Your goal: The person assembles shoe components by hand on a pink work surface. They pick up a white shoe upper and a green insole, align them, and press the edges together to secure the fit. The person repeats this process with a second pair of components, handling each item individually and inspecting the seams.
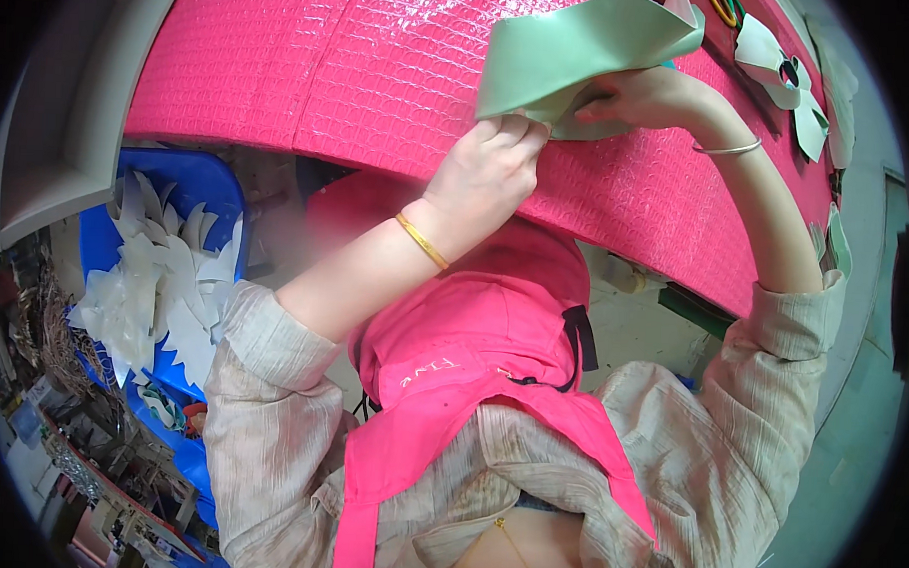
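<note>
A pale green flexible sheet [572, 63], smooth like thin leather or plastic, curves into a loop above the pink table. My left hand [490, 170] is closed on its lower edge, with the fingertips pinching it. My right hand [653, 99] reaches into the curve from the right, fingers bent against the sheet's inner side; part of them is hidden by the sheet. A small bit of blue-teal shows behind the right hand, too little to name.
The table has a quilted, shiny pink cover [231, 76]. White-green cut pieces [782, 75] lie at its right edge. A blue bin [232, 191] of pale scraps [164, 284] stands at lower left, near a grey shelf edge [101, 91]. My pink apron [453, 334] hangs below.
</note>
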The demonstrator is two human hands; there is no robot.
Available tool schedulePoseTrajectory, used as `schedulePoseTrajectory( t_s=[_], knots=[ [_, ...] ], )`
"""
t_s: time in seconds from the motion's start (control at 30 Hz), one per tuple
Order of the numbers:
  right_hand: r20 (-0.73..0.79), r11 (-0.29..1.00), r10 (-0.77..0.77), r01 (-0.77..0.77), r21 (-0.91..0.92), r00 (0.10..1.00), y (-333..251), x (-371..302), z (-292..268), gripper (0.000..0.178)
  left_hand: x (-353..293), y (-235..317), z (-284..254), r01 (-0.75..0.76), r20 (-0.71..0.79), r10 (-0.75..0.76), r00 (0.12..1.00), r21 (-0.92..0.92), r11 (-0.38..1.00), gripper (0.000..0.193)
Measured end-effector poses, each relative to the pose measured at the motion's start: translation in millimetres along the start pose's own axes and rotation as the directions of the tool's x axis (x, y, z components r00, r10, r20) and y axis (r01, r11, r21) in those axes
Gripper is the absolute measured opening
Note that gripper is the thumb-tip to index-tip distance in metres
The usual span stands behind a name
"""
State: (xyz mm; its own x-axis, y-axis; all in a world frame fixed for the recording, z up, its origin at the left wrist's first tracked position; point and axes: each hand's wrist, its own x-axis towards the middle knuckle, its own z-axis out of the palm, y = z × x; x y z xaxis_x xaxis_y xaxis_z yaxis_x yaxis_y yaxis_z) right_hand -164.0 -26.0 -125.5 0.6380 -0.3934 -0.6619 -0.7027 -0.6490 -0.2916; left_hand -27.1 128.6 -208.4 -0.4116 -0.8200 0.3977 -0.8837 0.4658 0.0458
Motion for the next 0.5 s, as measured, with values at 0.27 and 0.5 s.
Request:
schedulePoseTrajectory(
  t_s=[0.27, 0.5],
  knots=[
    [-0.208, 0.981, -0.183, 0.194, 0.032, 0.961, 17.3, 10.1, 12.7, 0.036, 9.3, 15.7, -4.3, 0.045, 0.167, -0.067, 0.984, 0.135, 0.99, 0.025],
    [-0.216, 0.989, -0.145, 0.148, 0.001, 0.966, 7.2, 16.0, 8.0, 0.026, -1.6, 12.2, 2.3, 0.105, 0.085, -0.119, 0.989, 0.15, 0.983, 0.044]
  ],
)
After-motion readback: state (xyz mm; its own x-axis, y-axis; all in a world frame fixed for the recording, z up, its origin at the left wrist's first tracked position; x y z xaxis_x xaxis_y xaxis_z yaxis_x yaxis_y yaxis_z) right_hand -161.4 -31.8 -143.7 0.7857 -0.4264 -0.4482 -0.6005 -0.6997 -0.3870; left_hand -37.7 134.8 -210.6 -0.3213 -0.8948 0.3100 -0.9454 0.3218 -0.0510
